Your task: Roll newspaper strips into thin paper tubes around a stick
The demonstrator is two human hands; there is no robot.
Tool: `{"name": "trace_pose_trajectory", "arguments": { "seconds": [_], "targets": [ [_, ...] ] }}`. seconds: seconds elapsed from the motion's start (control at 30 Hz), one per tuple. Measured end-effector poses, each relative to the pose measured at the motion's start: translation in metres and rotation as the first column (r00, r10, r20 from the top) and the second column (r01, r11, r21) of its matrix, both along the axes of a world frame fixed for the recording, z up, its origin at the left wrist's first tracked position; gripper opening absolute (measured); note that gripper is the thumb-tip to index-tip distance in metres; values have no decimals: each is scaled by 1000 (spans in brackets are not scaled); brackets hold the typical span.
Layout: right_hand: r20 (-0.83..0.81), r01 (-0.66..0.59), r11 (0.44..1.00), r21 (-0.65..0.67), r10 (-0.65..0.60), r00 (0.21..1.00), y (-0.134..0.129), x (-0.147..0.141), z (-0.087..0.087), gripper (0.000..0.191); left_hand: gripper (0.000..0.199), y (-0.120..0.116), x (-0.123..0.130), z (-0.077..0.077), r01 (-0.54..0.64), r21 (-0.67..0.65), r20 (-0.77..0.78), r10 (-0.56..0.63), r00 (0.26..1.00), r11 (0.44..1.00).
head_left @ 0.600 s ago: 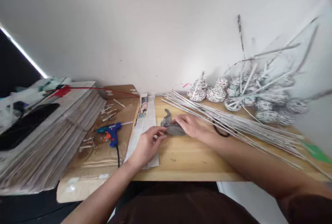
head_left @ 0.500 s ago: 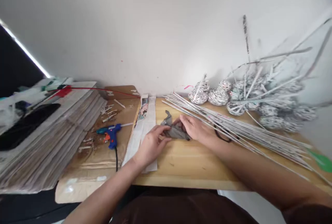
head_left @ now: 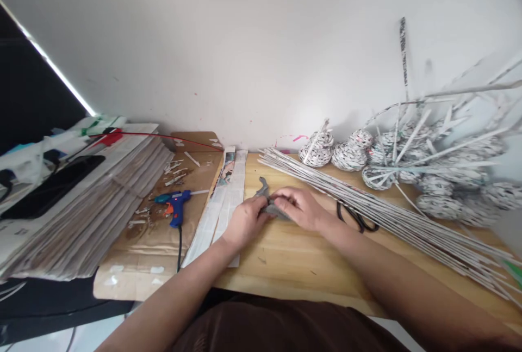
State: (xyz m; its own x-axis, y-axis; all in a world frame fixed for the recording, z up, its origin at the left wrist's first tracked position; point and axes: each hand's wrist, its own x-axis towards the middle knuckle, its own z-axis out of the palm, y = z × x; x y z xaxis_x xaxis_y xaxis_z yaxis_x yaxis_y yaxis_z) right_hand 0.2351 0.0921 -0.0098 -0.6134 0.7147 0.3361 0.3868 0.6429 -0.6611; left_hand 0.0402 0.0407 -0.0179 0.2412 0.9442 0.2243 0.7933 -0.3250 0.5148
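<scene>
A small piece of grey cloth (head_left: 275, 210) is held between both hands above the wooden table, one narrow end sticking up on the far side. My left hand (head_left: 247, 220) pinches its left part, fingers closed. On the right part, my right hand (head_left: 300, 208) has thumb and fingers pressed together. The fingers cover much of the cloth. Printed paper strips (head_left: 228, 205) lie just left of my left hand. Beyond my right wrist, thin rolled paper sticks (head_left: 346, 197) lie in a long bundle. Black loops (head_left: 359, 220), looking like scissor handles, poke out beneath that bundle.
A blue glue gun (head_left: 176, 208) rests on cardboard (head_left: 163, 254) among paper scraps. Stacked newspapers (head_left: 118, 205) stand far left, carrying a black phone (head_left: 55, 186). Several woven paper forms (head_left: 432, 178) with protruding sticks crowd the back right against the wall (head_left: 244, 53).
My hands have drawn closer together on the cloth, and my right fingers now fold over it. The camera view has shifted slightly; the glue gun and paper stay put.
</scene>
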Motion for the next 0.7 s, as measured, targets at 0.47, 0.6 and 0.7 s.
{"name": "trace_pose_trajectory", "arguments": {
  "seconds": [0.47,0.6,0.7],
  "targets": [
    [24,-168,984,-54,170,985,0,-13,-14,16,8,-33,-24,5,33,-28,119,-30,992,999],
    [71,-56,987,-148,67,995,-7,-14,-9,22,18,-47,-21,2,-90,64,155,79,985,994],
    [8,-104,976,-191,108,994,-10,-12,-4,30,51,-50,-13,5,-44,170,126,23,992,985]
  ]
}}
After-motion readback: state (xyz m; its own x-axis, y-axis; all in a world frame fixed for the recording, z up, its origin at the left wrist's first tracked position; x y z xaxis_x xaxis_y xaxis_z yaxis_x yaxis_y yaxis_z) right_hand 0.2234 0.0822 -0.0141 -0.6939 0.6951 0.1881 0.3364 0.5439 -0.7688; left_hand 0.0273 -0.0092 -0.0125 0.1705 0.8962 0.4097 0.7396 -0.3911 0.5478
